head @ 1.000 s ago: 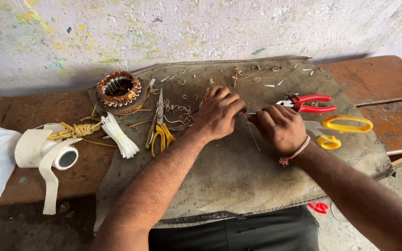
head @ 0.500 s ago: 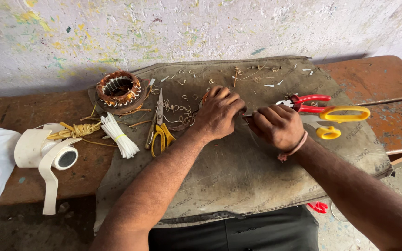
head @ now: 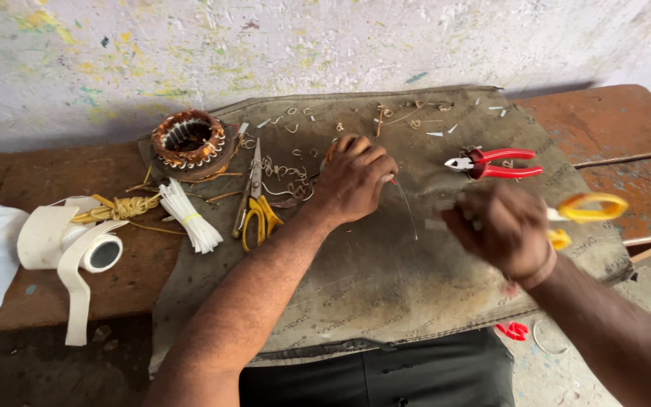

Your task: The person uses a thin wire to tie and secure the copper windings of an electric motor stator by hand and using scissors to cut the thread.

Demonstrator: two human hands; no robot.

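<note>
Lower right of the frame, the right hand (head: 502, 230) is blurred, fingers curled, pinching a small pale strip (head: 437, 224) I think. Mid-frame, the left hand (head: 353, 177) pinches a thin wire (head: 404, 205) over the cloth (head: 356, 286). Further up: yellow-handled scissors (head: 256, 207), red pliers (head: 495, 163), copper-wound stator (head: 188, 139) upper left.

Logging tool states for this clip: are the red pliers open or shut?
Shut. The red pliers lie flat on the cloth, tips closed together, handles nearly parallel with only a narrow gap. Neither hand touches them.
</note>
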